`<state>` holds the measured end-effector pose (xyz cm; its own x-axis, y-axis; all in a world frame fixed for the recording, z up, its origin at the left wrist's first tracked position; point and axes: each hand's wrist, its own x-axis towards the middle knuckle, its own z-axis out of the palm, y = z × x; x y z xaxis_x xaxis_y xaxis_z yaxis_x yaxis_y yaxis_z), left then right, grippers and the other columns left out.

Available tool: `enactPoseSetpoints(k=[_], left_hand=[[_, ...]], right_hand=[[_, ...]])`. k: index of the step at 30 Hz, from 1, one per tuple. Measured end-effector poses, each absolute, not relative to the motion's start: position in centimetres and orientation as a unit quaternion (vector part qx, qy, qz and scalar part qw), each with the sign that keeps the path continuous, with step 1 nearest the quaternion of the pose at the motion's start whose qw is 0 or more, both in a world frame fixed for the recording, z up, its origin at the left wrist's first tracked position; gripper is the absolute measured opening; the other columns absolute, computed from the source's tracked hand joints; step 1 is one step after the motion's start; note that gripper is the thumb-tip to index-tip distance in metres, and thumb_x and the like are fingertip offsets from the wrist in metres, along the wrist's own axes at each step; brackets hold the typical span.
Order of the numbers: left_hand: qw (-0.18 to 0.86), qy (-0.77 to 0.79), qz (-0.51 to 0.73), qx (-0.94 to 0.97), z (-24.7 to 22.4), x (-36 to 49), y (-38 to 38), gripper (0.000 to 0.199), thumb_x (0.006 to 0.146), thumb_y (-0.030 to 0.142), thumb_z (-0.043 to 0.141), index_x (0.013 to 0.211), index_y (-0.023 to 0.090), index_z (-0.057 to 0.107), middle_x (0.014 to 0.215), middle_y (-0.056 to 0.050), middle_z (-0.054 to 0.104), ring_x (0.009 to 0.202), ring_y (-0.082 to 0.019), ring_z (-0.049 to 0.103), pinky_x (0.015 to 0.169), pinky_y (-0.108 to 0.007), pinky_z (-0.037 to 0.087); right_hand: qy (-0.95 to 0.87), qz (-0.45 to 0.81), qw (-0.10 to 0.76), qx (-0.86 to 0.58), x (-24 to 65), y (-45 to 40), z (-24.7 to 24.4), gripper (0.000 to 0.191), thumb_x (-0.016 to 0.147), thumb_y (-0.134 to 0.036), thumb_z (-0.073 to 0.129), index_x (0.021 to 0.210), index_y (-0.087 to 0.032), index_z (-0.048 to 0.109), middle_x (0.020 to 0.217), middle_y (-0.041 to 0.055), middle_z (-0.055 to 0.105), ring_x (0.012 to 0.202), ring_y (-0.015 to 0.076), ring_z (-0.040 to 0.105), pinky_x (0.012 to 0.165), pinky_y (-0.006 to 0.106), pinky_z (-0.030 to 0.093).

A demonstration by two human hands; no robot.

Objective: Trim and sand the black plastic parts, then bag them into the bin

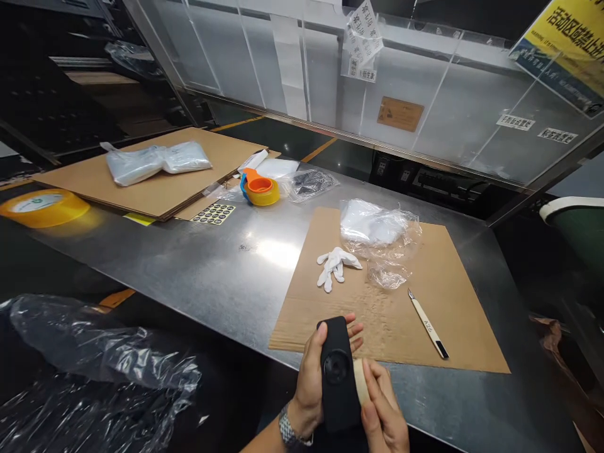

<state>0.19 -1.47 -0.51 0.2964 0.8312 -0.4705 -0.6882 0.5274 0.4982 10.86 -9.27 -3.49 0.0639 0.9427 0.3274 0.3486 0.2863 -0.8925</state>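
My left hand (309, 377) grips a flat black oblong device (338, 377) with a round hole in its face, held upright at the near table edge. My right hand (384, 412) presses a small roll of beige tape (361, 379) against the device's right side. Both hands hover over the near edge of a cardboard sheet (453, 327). On that sheet lie a white glove (336, 267), a crumpled clear plastic bag (384, 242) and a slim craft knife (428, 324).
A steel table (198, 264) carries an orange-and-yellow tape dispenser (259, 189), a sticker sheet (213, 214), bagged items (155, 160) on stacked cardboard and a yellow tape roll (42, 206). Black plastic film (94, 371) lies at lower left. A clear partition (425, 82) stands behind.
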Motion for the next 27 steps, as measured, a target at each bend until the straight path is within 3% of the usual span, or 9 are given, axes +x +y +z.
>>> enactPoseSetpoints(k=[5,10,13,17,23,27], left_hand=[[0.819,0.412,0.389,0.091,-0.7,0.0,-0.4,0.049,0.078,0.054,0.052,0.092,0.008,0.065,0.06,-0.006,0.063,0.051,-0.012,0.056,0.057,-0.023,0.044],[0.823,0.432,0.351,0.117,-0.9,0.6,-1.0,0.066,0.076,0.069,0.038,0.083,0.01,0.066,0.053,0.0,0.053,0.046,-0.009,0.046,0.047,-0.021,0.036],[0.813,0.451,0.348,0.122,-0.6,0.7,-1.6,0.058,0.077,0.063,0.045,0.084,0.01,0.066,0.06,-0.002,0.059,0.054,-0.013,0.053,0.055,-0.025,0.042],[0.814,0.415,0.388,0.119,-0.6,0.7,-2.8,0.041,0.076,0.049,0.058,0.093,0.013,0.067,0.082,-0.007,0.068,0.086,-0.022,0.061,0.08,-0.031,0.045],[0.855,0.368,0.362,0.057,-0.7,0.9,-3.1,0.043,0.079,0.048,0.054,0.097,0.011,0.066,0.103,-0.01,0.067,0.116,-0.027,0.049,0.101,-0.036,0.033],[0.771,0.475,0.404,0.13,-0.5,0.9,-3.2,0.035,0.08,0.04,0.058,0.105,0.017,0.064,0.12,-0.006,0.06,0.126,-0.021,0.039,0.107,-0.031,0.024]], right_hand=[[-0.704,0.128,0.477,-0.51,11.1,-10.1,-4.9,0.041,0.094,-0.034,0.032,0.134,-0.029,0.04,0.111,0.0119,0.051,0.098,0.0237,0.052,0.078,0.04,0.046],[-0.765,0.074,0.424,-0.478,11.1,-8.5,-3.8,0.043,0.092,-0.026,0.034,0.135,-0.025,0.039,0.113,0.014,0.048,0.101,0.0255,0.049,0.079,0.043,0.043],[-0.776,0.063,0.426,-0.461,11.4,-7.4,-2.8,0.044,0.092,-0.023,0.034,0.136,-0.022,0.038,0.115,0.0144,0.044,0.104,0.0261,0.045,0.082,0.045,0.041],[-0.768,0.091,0.402,-0.49,12.9,-6.1,-1.8,0.047,0.09,-0.018,0.036,0.137,-0.023,0.035,0.119,0.0131,0.042,0.11,0.0259,0.041,0.087,0.046,0.04],[-0.764,0.092,0.422,-0.479,13.4,-5.4,-1.9,0.049,0.088,-0.017,0.042,0.135,-0.031,0.037,0.111,0.0078,0.051,0.101,0.0212,0.049,0.082,0.037,0.045],[-0.762,0.092,0.396,-0.504,13.2,-4.9,-1.1,0.051,0.086,-0.008,0.041,0.135,-0.022,0.037,0.118,0.0119,0.046,0.109,0.024,0.043,0.089,0.045,0.039]])
